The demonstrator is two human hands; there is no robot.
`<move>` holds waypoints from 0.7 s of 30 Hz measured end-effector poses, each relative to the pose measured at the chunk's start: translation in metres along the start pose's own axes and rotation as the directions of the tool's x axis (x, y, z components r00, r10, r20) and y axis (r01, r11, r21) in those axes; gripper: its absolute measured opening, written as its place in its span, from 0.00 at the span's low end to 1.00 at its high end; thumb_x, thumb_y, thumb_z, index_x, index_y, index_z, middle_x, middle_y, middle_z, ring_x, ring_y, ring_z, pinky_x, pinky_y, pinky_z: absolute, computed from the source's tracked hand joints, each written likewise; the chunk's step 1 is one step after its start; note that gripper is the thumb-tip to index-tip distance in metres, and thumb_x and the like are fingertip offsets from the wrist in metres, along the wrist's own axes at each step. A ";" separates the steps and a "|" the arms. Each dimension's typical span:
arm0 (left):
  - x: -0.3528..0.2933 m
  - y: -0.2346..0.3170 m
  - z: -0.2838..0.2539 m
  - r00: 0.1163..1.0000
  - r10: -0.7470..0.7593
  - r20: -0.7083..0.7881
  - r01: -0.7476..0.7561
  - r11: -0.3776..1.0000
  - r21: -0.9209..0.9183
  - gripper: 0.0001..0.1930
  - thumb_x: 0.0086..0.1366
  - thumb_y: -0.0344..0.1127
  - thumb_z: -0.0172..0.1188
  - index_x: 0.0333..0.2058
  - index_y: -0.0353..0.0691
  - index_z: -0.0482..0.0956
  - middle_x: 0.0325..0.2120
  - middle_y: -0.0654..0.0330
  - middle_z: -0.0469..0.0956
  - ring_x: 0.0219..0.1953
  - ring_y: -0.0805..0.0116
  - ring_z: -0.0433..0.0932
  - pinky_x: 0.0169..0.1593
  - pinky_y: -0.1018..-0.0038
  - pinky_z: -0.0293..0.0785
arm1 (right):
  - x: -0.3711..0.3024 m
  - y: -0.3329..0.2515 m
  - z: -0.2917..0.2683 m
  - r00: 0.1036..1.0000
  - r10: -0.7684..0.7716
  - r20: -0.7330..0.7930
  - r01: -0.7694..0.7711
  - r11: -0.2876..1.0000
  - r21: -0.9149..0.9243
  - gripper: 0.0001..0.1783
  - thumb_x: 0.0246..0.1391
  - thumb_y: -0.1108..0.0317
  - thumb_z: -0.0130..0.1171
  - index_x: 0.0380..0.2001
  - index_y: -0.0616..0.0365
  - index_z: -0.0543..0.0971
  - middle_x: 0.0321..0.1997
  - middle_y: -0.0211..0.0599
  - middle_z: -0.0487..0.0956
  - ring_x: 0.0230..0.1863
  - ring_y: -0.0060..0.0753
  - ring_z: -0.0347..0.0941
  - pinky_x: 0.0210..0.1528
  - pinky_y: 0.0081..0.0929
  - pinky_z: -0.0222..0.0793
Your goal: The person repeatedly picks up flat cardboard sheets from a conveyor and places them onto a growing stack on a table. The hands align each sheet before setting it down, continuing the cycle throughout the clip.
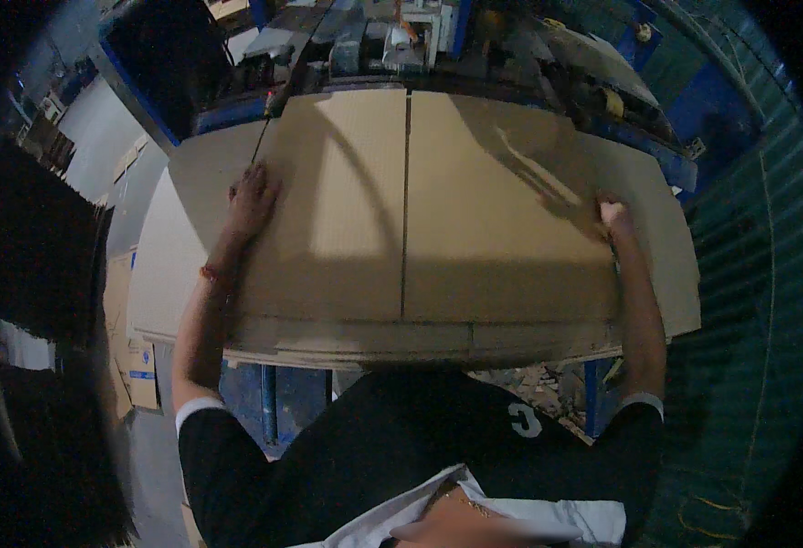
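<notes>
A wide brown cardboard sheet (347, 210) lies in front of me on a stack of similar sheets, with a dark slot line running down its middle. My left hand (253, 203) rests on the cardboard near its left side, fingers pointing away from me and slightly apart, thumb toward the middle. At the right side, my right hand (613, 217) is closed on the sheet's edge; its fingertips are partly hidden. A band circles my left wrist. Shadows and a bright streak fall across the cardboard.
A machine (374, 55) with dark and blue metal parts stands along the far edge of the cardboard. Blue legs (269, 402) show below the stack. Folded cardboard pieces (132, 347) stand at the left, scraps (534, 384) lie below, and a green corrugated wall (739, 274) rises at the right.
</notes>
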State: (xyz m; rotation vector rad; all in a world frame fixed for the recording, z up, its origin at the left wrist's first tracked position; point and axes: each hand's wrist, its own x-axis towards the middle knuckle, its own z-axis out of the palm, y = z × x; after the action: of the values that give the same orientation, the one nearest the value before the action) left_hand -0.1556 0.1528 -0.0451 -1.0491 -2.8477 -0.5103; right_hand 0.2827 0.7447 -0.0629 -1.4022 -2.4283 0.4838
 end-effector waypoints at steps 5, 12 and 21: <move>-0.007 0.003 -0.003 0.999 0.041 -0.028 -0.042 0.999 -0.031 0.32 0.63 0.54 0.45 0.59 0.37 0.59 0.61 0.51 0.54 0.65 0.55 0.48 0.64 0.50 0.37 | 0.058 0.036 0.034 0.973 -0.211 0.093 0.226 0.790 -0.570 0.21 0.57 0.52 0.44 0.39 0.59 0.75 0.39 0.44 0.77 0.44 0.49 0.71 0.43 0.42 0.65; -0.066 0.087 -0.045 0.975 0.220 0.004 -0.218 0.964 0.153 0.34 0.64 0.49 0.44 0.63 0.39 0.45 0.65 0.51 0.42 0.67 0.56 0.38 0.65 0.53 0.27 | -0.080 -0.074 -0.031 0.931 -0.366 0.002 0.355 0.901 -0.248 0.35 0.54 0.47 0.45 0.56 0.64 0.63 0.58 0.57 0.64 0.58 0.61 0.58 0.59 0.46 0.55; -0.136 0.116 -0.066 0.834 0.551 0.034 -0.552 0.833 0.032 0.39 0.54 0.51 0.56 0.61 0.43 0.54 0.61 0.49 0.54 0.63 0.51 0.51 0.64 0.54 0.46 | -0.219 -0.091 -0.063 0.715 -0.652 0.252 0.698 0.689 -0.196 0.47 0.37 0.40 0.62 0.60 0.46 0.62 0.68 0.42 0.50 0.68 0.58 0.38 0.64 0.58 0.35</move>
State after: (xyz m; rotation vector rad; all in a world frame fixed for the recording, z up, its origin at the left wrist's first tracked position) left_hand 0.0198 0.1299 0.0266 -1.7814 -2.3736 -0.3800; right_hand 0.3438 0.5197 0.0138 -0.4299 -2.9899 0.0639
